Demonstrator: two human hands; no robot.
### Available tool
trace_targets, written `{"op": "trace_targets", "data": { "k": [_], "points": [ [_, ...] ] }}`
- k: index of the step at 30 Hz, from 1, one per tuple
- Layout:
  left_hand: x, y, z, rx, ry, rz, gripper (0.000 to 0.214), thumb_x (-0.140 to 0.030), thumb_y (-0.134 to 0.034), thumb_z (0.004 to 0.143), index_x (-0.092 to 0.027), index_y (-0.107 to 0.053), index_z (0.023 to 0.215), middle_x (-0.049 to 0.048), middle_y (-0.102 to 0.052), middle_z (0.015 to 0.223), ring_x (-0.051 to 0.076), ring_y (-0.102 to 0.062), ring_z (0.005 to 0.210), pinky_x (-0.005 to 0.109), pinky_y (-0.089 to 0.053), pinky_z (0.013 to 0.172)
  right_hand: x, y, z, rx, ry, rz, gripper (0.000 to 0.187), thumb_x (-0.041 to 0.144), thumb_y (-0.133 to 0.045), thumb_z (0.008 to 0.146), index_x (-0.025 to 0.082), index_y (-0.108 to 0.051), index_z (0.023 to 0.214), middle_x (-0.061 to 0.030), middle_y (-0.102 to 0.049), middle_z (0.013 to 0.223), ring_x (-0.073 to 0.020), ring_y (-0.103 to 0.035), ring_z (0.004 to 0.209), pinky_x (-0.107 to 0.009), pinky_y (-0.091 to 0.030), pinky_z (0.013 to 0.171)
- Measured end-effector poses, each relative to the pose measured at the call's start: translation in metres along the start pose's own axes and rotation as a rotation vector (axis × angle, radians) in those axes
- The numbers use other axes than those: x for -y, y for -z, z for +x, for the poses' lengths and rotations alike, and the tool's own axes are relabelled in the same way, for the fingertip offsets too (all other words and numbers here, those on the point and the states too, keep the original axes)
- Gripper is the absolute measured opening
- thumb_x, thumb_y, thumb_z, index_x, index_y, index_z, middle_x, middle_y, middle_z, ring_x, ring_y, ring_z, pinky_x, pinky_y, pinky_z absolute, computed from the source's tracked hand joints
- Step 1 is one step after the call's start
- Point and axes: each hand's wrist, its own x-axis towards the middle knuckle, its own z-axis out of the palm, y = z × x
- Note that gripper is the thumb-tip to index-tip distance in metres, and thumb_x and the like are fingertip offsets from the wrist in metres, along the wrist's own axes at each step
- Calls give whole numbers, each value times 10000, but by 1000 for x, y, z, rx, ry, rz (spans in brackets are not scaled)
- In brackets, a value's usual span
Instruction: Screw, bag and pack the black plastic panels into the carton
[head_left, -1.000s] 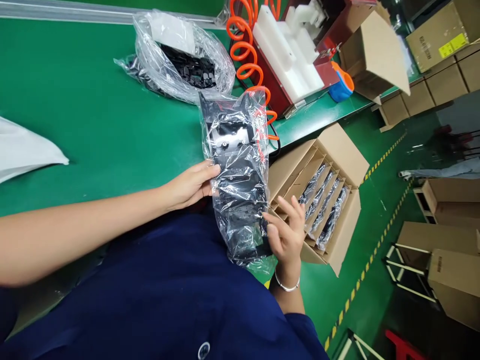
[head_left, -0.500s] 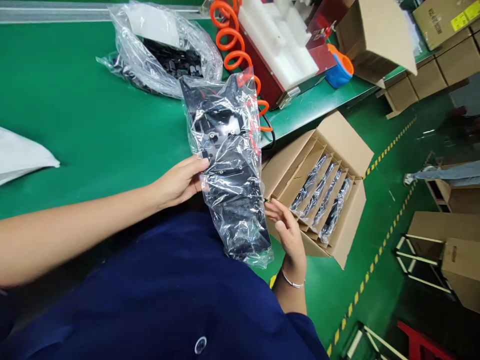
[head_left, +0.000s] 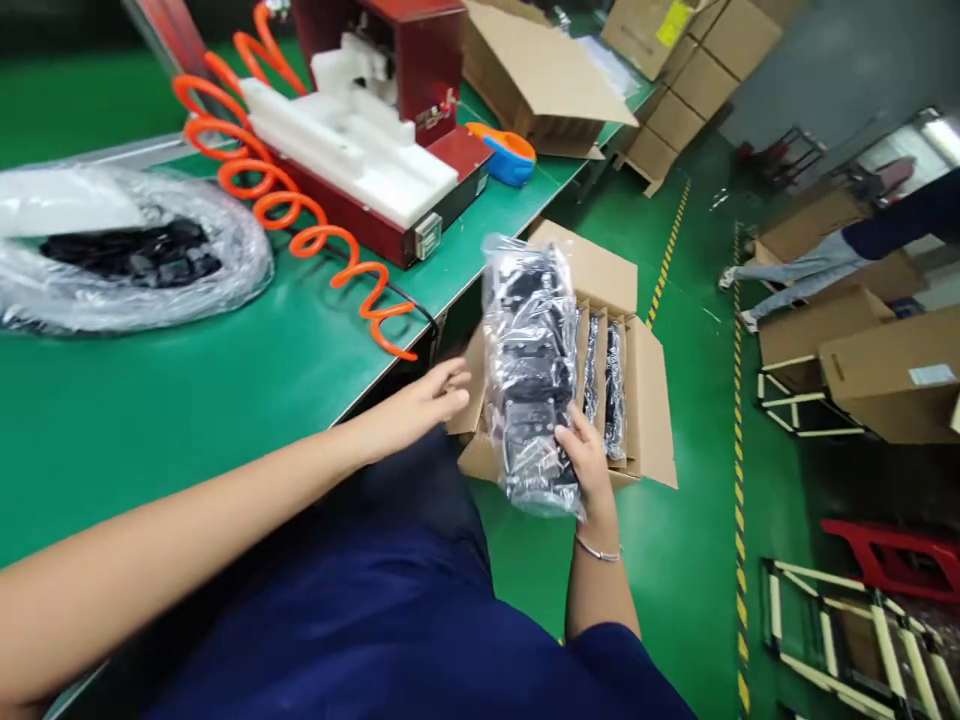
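Observation:
A long black part in a clear plastic bag (head_left: 531,375) is held up in front of the carton. My right hand (head_left: 587,455) grips its lower right edge, thumb on the near face and the other fingers partly hidden behind. Just left of the bag, my left hand (head_left: 435,400) is apart from it, fingers loosely spread and holding nothing. Behind the bagged part stands an open cardboard carton (head_left: 651,400) with upright dividers. Several similar bagged parts (head_left: 614,390) stand in its slots; the carton's left slots are hidden.
On the green workbench (head_left: 300,370) are a red machine with white blocks (head_left: 360,150), an orange coiled hose (head_left: 307,240), a large plastic bag of black pieces (head_left: 135,260) and a blue-and-orange tape roll (head_left: 506,155). A person (head_left: 825,255) stands at the right near cartons and racks.
The bagged part has moved from above the bench to in front of the carton. My left hand has let go of it; my right hand now grips it. The view has turned right.

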Motion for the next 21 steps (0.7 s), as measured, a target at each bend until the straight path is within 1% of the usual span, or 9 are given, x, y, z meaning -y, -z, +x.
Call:
{"op": "trace_targets", "data": {
  "k": [2, 3, 5, 8, 10, 13, 15, 18, 21],
  "points": [
    [2, -13, 17, 109, 14, 200, 711, -515, -606, 845, -159, -476, 1447, 179, -531, 1496, 316, -535, 1362, 458, -450, 1132, -10, 18, 19, -80, -39, 6, 658, 443, -676, 772, 147, -617, 1356, -70, -745, 924, -141, -590, 562, -313, -554, 581],
    [4, -20, 24, 151, 11, 306, 657, -491, -586, 853, -142, -523, 1406, 181, -570, 1456, 322, -548, 1351, 460, -439, 1144, -15, 23, 28, -108, -60, 14, 673, 419, -661, 768, 134, -599, 1375, -45, -726, 839, -117, -527, 489, -291, -517, 516],
    [10, -31, 37, 191, -42, 532, 576, -423, -557, 870, -140, -567, 1373, 174, -573, 1457, 330, -537, 1365, 469, -403, 1177, -25, 27, 44, -159, -86, 26, 714, 385, -638, 752, 95, -565, 1400, 6, -653, 693, -99, -459, 436, -267, -468, 456],
    [25, -38, 52, 220, -200, 839, 567, -293, -542, 885, -130, -530, 1429, 185, -437, 1570, 342, -434, 1453, 494, -322, 1232, -41, 21, 62, -213, -108, 41, 776, 358, -618, 740, 47, -501, 1442, 65, -520, 585, -103, -450, 447, -257, -462, 462],
    [38, -39, 58, 240, -258, 1000, 570, -248, -530, 902, -117, -500, 1457, 198, -377, 1601, 347, -402, 1473, 505, -323, 1232, -51, 16, 72, -225, -121, 47, 778, 345, -606, 745, 47, -483, 1453, 82, -466, 576, -93, -423, 448, -250, -458, 468],
    [60, -36, 60, 256, -244, 1260, 586, -192, -543, 903, -130, -473, 1482, 176, -362, 1614, 363, -423, 1454, 539, -404, 1175, -63, 12, 82, -214, -140, 49, 752, 329, -601, 756, 80, -489, 1457, 87, -426, 582, -82, -394, 460, -242, -463, 492],
    [69, -37, 58, 287, -226, 1420, 625, -163, -571, 885, -124, -451, 1498, 154, -351, 1624, 371, -441, 1435, 545, -460, 1126, -69, 11, 85, -197, -151, 46, 748, 328, -605, 762, 99, -490, 1464, 87, -403, 571, -88, -403, 472, -241, -469, 504],
    [73, -39, 56, 330, -225, 1542, 641, -202, -575, 906, -91, -416, 1517, 143, -357, 1623, 349, -475, 1404, 494, -502, 1093, -74, 8, 88, -175, -167, 45, 726, 311, -600, 751, 113, -523, 1445, 86, -374, 551, -101, -408, 474, -249, -479, 508],
    [69, -42, 57, 339, -221, 1589, 620, -236, -558, 930, -101, -419, 1518, 132, -383, 1612, 333, -491, 1389, 470, -509, 1086, -78, 5, 88, -160, -180, 47, 702, 310, -609, 742, 114, -562, 1414, 90, -343, 531, -105, -387, 473, -265, -502, 525]
  ]
}}
